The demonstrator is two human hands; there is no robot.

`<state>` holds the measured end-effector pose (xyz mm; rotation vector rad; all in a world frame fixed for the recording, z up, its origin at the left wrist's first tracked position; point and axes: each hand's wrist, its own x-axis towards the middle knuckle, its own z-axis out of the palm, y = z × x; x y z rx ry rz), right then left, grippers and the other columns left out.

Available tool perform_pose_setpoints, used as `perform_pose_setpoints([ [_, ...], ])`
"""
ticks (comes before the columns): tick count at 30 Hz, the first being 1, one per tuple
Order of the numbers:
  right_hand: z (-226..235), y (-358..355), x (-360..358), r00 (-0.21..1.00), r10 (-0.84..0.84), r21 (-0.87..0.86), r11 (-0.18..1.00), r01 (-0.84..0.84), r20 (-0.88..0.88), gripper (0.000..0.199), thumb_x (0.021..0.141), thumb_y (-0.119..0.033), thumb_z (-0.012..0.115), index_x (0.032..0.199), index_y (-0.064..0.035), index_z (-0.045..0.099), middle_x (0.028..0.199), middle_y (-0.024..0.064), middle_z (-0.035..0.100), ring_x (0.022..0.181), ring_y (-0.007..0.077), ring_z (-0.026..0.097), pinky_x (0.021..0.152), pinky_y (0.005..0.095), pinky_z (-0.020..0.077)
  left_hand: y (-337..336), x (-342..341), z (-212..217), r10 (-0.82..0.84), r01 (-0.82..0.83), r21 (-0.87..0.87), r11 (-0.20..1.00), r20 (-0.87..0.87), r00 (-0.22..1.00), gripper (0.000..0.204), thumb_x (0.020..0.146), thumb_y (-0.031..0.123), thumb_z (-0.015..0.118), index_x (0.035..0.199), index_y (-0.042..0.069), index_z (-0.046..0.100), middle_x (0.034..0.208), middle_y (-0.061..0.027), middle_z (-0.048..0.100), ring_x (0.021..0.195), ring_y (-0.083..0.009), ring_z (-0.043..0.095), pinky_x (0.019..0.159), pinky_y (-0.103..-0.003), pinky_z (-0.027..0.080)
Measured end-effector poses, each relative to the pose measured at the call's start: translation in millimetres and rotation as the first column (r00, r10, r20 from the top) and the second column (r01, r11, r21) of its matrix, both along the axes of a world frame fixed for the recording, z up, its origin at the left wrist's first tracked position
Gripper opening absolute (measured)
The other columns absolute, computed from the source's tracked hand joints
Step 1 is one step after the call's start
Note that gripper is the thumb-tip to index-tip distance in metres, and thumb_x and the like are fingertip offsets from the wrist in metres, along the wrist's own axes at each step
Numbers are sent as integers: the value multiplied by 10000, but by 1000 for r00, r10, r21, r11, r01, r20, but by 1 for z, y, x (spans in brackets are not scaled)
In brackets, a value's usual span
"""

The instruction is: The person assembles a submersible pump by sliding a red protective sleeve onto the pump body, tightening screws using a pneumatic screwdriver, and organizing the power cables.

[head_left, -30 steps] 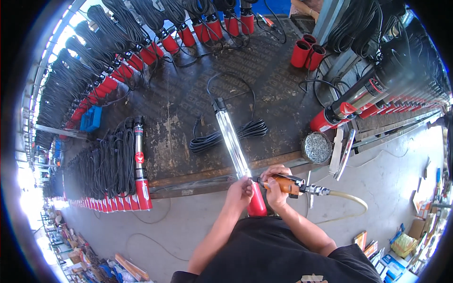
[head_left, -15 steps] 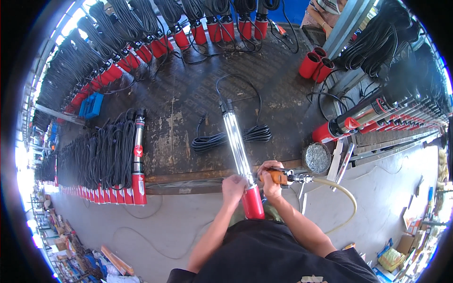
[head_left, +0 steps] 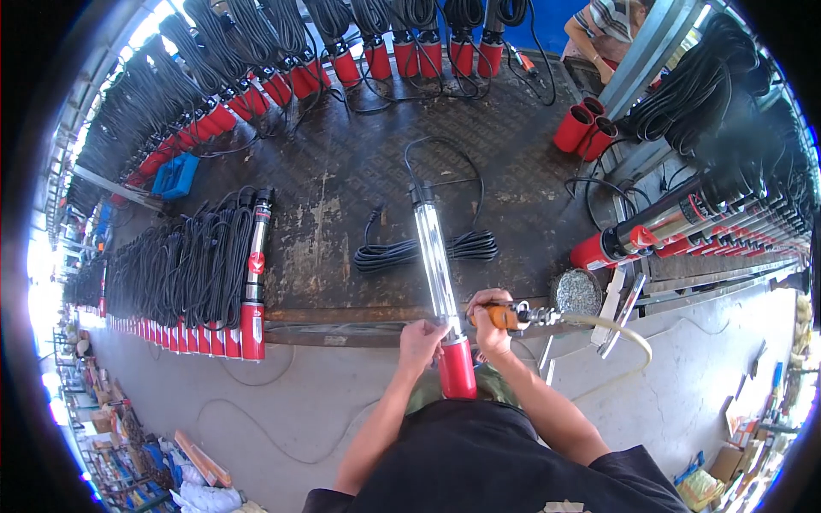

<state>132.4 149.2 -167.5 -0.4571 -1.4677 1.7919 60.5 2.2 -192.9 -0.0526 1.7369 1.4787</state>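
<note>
A submersible pump (head_left: 438, 265) with a shiny steel tube and a red lower section (head_left: 457, 369) lies across the bench edge, its red end close to my body. My left hand (head_left: 420, 344) is closed in a pinch against the tube just above the red section; whatever its fingertips hold is too small to make out. My right hand (head_left: 490, 325) grips an orange air tool (head_left: 505, 315), its front end close to the same joint from the right. A coiled black cable (head_left: 389, 255) lies under the tube, and a loop of it joins the pump's black far end.
A bowl of small metal parts (head_left: 576, 293) sits by the bench's right edge, beside the pale air hose (head_left: 637, 338). Finished-looking pumps (head_left: 253, 282) stand in a row at left, others (head_left: 633, 235) at right. Red cups (head_left: 585, 128), a blue crate (head_left: 175, 176) and another person (head_left: 603, 34) are farther back.
The view has shifted slightly, so the bench appears a little to the right. My left fingers have drawn into a tighter pinch by the tube. The air tool stays in my right hand.
</note>
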Motion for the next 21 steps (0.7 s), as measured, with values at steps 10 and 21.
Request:
perform_pose_setpoints([
  [10, -8, 0, -2, 999, -21, 59, 998, 23, -31, 187, 864, 74, 484, 999, -55, 479, 936, 112, 581, 748, 153, 575, 686, 298, 502, 9, 5, 5, 1, -5, -65, 998, -52, 999, 329, 868, 226, 800, 741, 1, 597, 599, -63, 615, 467, -118, 585, 410, -264, 451],
  [21, 56, 16, 44, 891, -413, 244, 859, 450, -186, 293, 892, -177, 514, 1111, 13, 556, 1072, 143, 558, 960, 219, 562, 849, 331, 479, 30, 34, 2, -61, -245, -333, 910, -694, 717, 465, 723, 415, 869, 809, 21, 639, 729, -130, 674, 680, -311, 661, 673, -406, 521],
])
